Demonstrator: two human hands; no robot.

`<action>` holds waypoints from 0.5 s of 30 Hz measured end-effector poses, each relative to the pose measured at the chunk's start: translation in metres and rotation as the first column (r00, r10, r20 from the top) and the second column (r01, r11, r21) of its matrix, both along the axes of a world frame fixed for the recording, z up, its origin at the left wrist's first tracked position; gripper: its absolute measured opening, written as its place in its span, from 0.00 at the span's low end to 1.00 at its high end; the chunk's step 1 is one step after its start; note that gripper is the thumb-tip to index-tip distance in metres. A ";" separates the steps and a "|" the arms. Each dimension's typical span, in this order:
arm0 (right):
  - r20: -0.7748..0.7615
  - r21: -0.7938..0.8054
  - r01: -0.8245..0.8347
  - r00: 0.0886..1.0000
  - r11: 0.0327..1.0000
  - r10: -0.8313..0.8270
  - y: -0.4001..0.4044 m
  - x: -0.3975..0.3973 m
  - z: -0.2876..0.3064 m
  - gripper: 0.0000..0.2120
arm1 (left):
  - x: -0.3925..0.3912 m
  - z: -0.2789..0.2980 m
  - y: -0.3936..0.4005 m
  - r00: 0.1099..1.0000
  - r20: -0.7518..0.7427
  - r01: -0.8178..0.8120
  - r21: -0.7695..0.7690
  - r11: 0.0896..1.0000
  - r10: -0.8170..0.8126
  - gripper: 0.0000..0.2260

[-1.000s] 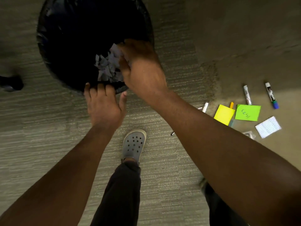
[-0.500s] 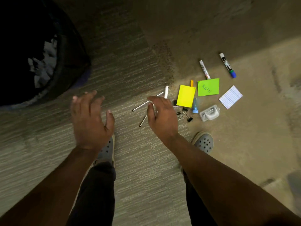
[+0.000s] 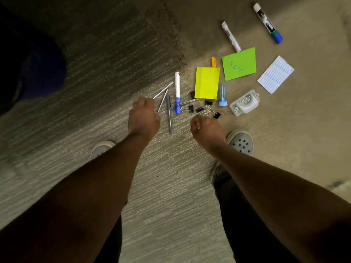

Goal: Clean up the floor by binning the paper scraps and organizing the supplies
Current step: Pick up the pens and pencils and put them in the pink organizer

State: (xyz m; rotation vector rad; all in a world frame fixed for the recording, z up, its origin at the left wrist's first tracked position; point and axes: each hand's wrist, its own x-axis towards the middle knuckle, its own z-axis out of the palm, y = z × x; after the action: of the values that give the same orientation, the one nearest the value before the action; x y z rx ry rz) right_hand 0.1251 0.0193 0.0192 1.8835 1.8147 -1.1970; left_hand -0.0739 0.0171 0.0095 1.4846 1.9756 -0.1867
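Observation:
My left hand (image 3: 144, 118) hangs low over the carpet with its fingers curled. Its fingertips meet the near ends of two silver pens (image 3: 163, 90) that lie on the floor; whether it grips one is not visible. My right hand (image 3: 207, 128) is curled into a loose fist just in front of several black binder clips (image 3: 201, 109), with nothing visible in it. Between the hands lie a dark pen (image 3: 169, 114) and a white marker with a blue cap (image 3: 177, 92). The black bin (image 3: 11, 73) is a dark shape at the left edge.
Beyond the clips lie a yellow sticky pad (image 3: 207, 83), a green note (image 3: 239, 63), a lined white paper (image 3: 275, 74), a small blue case (image 3: 222, 95), a white stapler-like tool (image 3: 245, 102) and two markers (image 3: 230, 36) (image 3: 267, 22). My shoes (image 3: 240, 142) stand close behind.
My hands left the bin, where the right one dropped paper scraps, and swung right over the supplies. Both hands went from spread to curled, the left now at the silver pens.

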 end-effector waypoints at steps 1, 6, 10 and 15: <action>0.003 0.004 0.007 1.000 1.000 -0.007 0.002 -0.005 -0.007 0.08 | 0.001 -0.010 0.004 1.000 -0.023 0.019 -0.015 1.000 -0.019 0.21; 0.023 0.017 0.035 0.999 0.999 -0.036 0.000 -0.040 -0.043 0.10 | 0.010 -0.047 0.010 0.989 -0.135 0.050 -0.075 0.996 -0.060 0.25; 0.090 0.109 0.057 0.994 0.992 -0.066 -0.003 -0.059 -0.045 0.10 | 0.011 -0.049 0.012 0.991 -0.125 -0.040 0.007 0.999 0.040 0.17; 0.079 -0.031 0.064 0.995 0.998 -0.061 -0.019 -0.060 -0.071 0.15 | 0.014 -0.075 -0.003 0.985 -0.054 -0.162 0.000 0.987 0.162 0.13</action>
State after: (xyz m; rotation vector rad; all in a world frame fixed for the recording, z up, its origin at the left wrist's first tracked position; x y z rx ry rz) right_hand 0.0652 0.0006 -0.0514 1.9534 1.6977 -1.1500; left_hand -0.0603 0.0142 -0.0659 1.3214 2.1271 -0.1623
